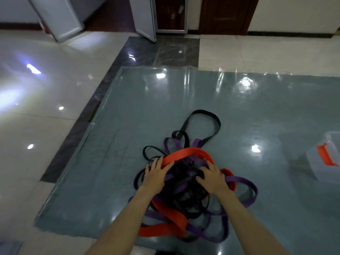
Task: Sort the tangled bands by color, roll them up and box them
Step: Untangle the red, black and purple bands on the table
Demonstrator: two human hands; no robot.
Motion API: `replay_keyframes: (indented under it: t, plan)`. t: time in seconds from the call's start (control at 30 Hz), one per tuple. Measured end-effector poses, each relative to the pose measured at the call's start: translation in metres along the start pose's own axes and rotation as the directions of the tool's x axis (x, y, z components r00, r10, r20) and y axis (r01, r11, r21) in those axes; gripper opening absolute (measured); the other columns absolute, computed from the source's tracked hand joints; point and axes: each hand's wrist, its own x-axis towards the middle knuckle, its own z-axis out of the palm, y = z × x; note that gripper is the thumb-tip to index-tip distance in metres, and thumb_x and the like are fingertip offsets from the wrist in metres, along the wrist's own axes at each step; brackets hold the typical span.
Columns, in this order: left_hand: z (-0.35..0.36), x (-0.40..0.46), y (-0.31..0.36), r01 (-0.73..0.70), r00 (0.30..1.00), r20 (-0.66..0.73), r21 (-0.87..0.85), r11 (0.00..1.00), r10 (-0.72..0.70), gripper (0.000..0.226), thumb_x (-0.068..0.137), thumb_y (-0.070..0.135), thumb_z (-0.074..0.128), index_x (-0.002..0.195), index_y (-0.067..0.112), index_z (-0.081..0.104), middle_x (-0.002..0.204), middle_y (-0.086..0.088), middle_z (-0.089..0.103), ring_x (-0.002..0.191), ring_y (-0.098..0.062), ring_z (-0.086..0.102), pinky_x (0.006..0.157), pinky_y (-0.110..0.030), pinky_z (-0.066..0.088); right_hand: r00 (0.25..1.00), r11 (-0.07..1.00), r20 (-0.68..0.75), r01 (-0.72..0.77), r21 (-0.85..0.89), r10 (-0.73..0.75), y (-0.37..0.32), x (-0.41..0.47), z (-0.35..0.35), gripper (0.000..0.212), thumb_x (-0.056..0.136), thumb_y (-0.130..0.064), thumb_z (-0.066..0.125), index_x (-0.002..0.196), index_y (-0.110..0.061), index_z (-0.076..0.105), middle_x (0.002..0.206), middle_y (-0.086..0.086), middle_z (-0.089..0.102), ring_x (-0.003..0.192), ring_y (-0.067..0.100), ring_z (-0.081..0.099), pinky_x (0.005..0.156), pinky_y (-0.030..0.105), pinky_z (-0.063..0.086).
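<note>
On the left, pale glossy tiles (46, 111) shine with lamp reflections, and a dark tile strip (77, 137) runs along the edge of a grey-blue mat (114, 162) under a clear plastic sheet.

The left hand (155, 174) lies palm down on the left side of the pile of bands (185, 188). Its fingers are spread and nearly straight, not closed around anything. The fingertips touch the left end of a red band (187, 153) that arches over the top of the pile. The left forearm comes up from the bottom edge, slanting to the right.

The pile sits on the mat, near its front edge, between and under both hands. Red, purple and black bands are all knotted together. One long black loop (204, 124) stretches out from the pile toward the far side of the mat. More red bands (171, 216) lie at the near side, and purple loops (244, 184) spread out to the right.

The right hand (211, 176) rests on the right side of the pile, also palm down. Its fingers are a little bent and press into the dark middle of the tangle; I cannot tell if they pinch a band there. The right forearm slants in from the bottom right.

Far right, well apart from the pile, a clear plastic box (325, 162) with a red latch (325, 155) stands on the mat, partly cut by the frame edge.
</note>
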Motion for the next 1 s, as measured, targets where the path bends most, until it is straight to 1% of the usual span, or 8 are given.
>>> replay_keyframes:
  t: [0.07, 0.27, 0.5, 0.67, 0.77, 0.87, 0.93, 1.0]
  plan:
    - [-0.007, 0.001, 0.0, 0.028, 0.999, -0.041, -0.03, 0.999, -0.029, 0.103, 0.092, 0.0, 0.054, 0.163, 0.044, -0.006, 0.17, -0.01, 0.016, 0.153, -0.036, 0.022, 0.119, -0.057, 0.032, 0.999, 0.99, -0.003, -0.04, -0.132, 0.04, -0.003, 0.005, -0.006, 0.057, 0.093, -0.058, 0.061, 0.14, -0.029, 0.05, 0.154, 0.007, 0.042, 0.143, 0.031, 0.036, 0.112, 0.056, 0.034]
    - [-0.007, 0.01, 0.0, 0.1, 0.984, -0.123, -0.237, 0.966, -0.132, 0.104, 0.09, 0.0, 0.049, 0.16, 0.051, -0.01, 0.171, -0.006, 0.019, 0.115, -0.046, 0.058, 0.072, -0.05, 0.055, 0.982, 0.984, -0.076, 0.176, 0.035, -0.173, 0.017, -0.001, -0.013, 0.08, 0.088, -0.032, 0.072, 0.155, -0.03, 0.028, 0.105, -0.003, 0.073, 0.104, 0.026, 0.07, 0.09, 0.042, 0.053]
    - [-0.008, 0.02, 0.016, 0.191, 0.953, -0.145, -0.399, 0.897, -0.268, 0.1, 0.089, 0.006, 0.058, 0.156, 0.056, 0.003, 0.155, -0.007, 0.04, 0.125, -0.04, 0.058, 0.092, -0.056, 0.055, 0.886, 0.883, 0.174, 0.374, 0.282, -0.431, 0.053, -0.031, -0.02, 0.041, 0.086, -0.027, 0.073, 0.127, -0.032, 0.07, 0.102, -0.013, 0.065, 0.091, 0.005, 0.062, 0.081, 0.016, 0.042]
    - [-0.016, 0.026, 0.025, 0.267, 0.939, -0.089, -0.423, 0.866, -0.333, 0.091, 0.093, 0.004, 0.053, 0.161, 0.048, 0.011, 0.149, -0.01, 0.045, 0.111, -0.037, 0.061, 0.085, -0.049, 0.055, 0.841, 0.866, 0.324, 0.289, 0.409, -0.434, 0.068, -0.042, -0.035, 0.084, 0.082, -0.033, 0.08, 0.153, -0.041, 0.035, 0.073, -0.017, 0.062, 0.069, -0.001, 0.061, 0.075, 0.022, 0.049]
    - [-0.014, 0.026, 0.028, 0.264, 0.94, -0.085, -0.429, 0.864, -0.33, 0.088, 0.094, 0.009, 0.057, 0.161, 0.046, 0.014, 0.15, -0.008, 0.043, 0.115, -0.035, 0.059, 0.087, -0.047, 0.055, 0.859, 0.908, 0.389, 0.18, 0.378, -0.332, 0.063, -0.039, -0.047, 0.094, 0.085, -0.059, 0.075, 0.161, -0.036, 0.024, 0.076, -0.026, 0.068, 0.086, -0.007, 0.066, 0.086, 0.022, 0.047]
    - [-0.009, 0.022, 0.028, 0.243, 0.947, -0.084, -0.441, 0.864, -0.309, 0.089, 0.094, 0.01, 0.059, 0.16, 0.048, 0.012, 0.151, -0.004, 0.038, 0.109, -0.028, 0.06, 0.084, -0.047, 0.059, 0.94, 0.964, 0.256, 0.178, 0.197, -0.226, 0.051, -0.028, -0.051, 0.051, 0.091, -0.076, 0.052, 0.105, -0.03, 0.07, 0.095, -0.003, 0.072, 0.105, 0.022, 0.069, 0.082, 0.035, 0.048]
    - [-0.004, 0.019, 0.025, 0.234, 0.953, -0.073, -0.435, 0.869, -0.294, 0.095, 0.091, 0.011, 0.063, 0.158, 0.051, 0.01, 0.149, -0.003, 0.039, 0.108, -0.026, 0.059, 0.082, -0.045, 0.059, 0.974, 0.975, 0.12, 0.172, 0.142, -0.19, 0.041, -0.018, -0.049, 0.056, 0.097, -0.067, 0.051, 0.066, -0.021, 0.057, 0.075, -0.001, 0.063, 0.087, 0.025, 0.069, 0.069, 0.035, 0.045]
    - [0.0, 0.017, 0.019, 0.233, 0.958, -0.057, -0.418, 0.878, -0.282, 0.101, 0.087, 0.011, 0.069, 0.158, 0.051, 0.009, 0.152, -0.003, 0.036, 0.118, -0.029, 0.057, 0.086, -0.046, 0.059, 0.983, 0.974, 0.006, 0.181, 0.137, -0.183, 0.028, -0.008, -0.044, 0.055, 0.1, -0.052, 0.058, 0.056, -0.021, 0.046, 0.066, -0.002, 0.057, 0.076, 0.026, 0.067, 0.061, 0.034, 0.042]
